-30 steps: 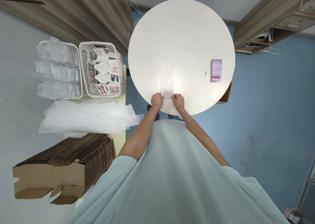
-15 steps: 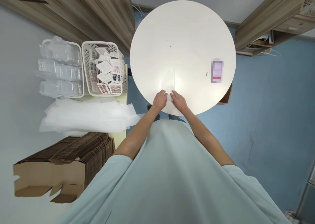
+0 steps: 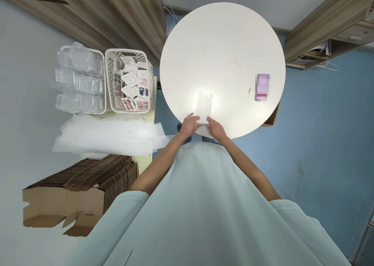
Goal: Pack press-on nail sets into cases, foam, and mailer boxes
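Observation:
A small, thin white foam sheet (image 3: 203, 107), seemingly folded, lies on the round white table (image 3: 224, 32) close to its near edge. At the sheet's near left corner, my left hand (image 3: 189, 125) is closed with thumb and fingers on it. My right hand (image 3: 216, 128) pinches the near right corner in the same way. Between the two hands the near end of the sheet shows, and its far end points away from me. Whether anything is wrapped inside cannot be made out.
Left of the table stand a basket (image 3: 109, 90) of carded press-on nails and clear plastic trays (image 3: 80, 81). Nearer lie a pile of white foam sheets (image 3: 108, 135) and stacked cardboard boxes (image 3: 64, 203). A pixelated purple item (image 3: 262, 87) rests on the table's right.
Both hands have drawn slightly toward me along with the sheet's near end. The sheet now looks thicker and more opaque, its outline narrower and slightly tilted. The whole view has shifted a little.

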A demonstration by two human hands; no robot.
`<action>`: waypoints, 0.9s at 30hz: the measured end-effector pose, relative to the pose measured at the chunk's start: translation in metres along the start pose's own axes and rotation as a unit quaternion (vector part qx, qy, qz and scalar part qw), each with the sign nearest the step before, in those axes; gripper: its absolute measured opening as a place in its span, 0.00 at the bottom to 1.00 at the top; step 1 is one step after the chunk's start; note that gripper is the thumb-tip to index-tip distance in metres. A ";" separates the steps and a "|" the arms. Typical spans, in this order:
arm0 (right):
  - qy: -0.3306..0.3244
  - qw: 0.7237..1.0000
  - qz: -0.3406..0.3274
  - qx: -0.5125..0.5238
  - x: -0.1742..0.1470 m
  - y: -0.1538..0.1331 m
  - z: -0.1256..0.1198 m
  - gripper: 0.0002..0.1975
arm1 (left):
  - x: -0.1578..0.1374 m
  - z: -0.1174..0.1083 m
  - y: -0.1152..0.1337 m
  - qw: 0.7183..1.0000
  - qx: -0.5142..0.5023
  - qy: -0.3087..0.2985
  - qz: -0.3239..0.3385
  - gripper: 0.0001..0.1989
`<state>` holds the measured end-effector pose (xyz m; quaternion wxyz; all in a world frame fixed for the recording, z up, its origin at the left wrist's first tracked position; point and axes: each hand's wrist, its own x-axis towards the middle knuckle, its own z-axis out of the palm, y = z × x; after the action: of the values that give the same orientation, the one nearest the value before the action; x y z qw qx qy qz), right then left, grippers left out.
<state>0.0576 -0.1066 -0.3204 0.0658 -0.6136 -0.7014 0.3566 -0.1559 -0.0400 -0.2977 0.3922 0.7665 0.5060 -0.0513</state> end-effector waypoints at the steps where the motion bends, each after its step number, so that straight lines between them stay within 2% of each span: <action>1: 0.005 1.000 0.020 0.011 0.006 -0.001 -0.003 0.29 | 0.006 -0.003 0.001 1.000 -0.009 0.005 -0.015 0.22; 5: 0.017 0.994 0.094 0.047 0.032 -0.005 -0.014 0.29 | 0.027 -0.011 0.012 0.996 -0.002 0.017 -0.087 0.17; 10: 0.060 0.989 0.108 0.076 0.057 0.000 -0.015 0.26 | 0.042 -0.003 0.023 0.985 0.023 0.044 -0.164 0.13; 12: 0.057 0.989 0.117 0.077 0.062 0.003 -0.012 0.25 | 0.043 0.004 0.024 0.982 0.024 0.052 -0.180 0.15; 16: 0.050 0.985 0.157 0.043 0.063 0.002 -0.008 0.27 | 0.033 0.016 0.021 0.979 0.015 0.056 -0.198 0.28; 18: 0.060 0.986 0.156 0.016 0.061 -0.004 -0.008 0.29 | 0.024 0.020 0.018 0.979 0.017 0.070 -0.193 0.33; 21: 0.069 0.992 0.100 -0.024 0.060 -0.015 -0.009 0.30 | 0.011 0.021 0.010 0.981 0.025 0.098 -0.167 0.37; 24: 0.034 0.998 0.028 -0.053 0.062 -0.020 -0.011 0.31 | 0.008 0.016 0.005 0.989 0.035 0.105 -0.094 0.38; 27: -0.006 0.998 -0.007 -0.070 0.065 -0.018 -0.014 0.32 | 0.016 0.010 0.006 0.997 0.038 0.069 -0.021 0.38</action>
<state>0.0351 -0.0418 -0.3223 0.0216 -0.6097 -0.7292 0.3099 -0.1404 -0.0361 -0.3088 0.3253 0.7718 0.5458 -0.0257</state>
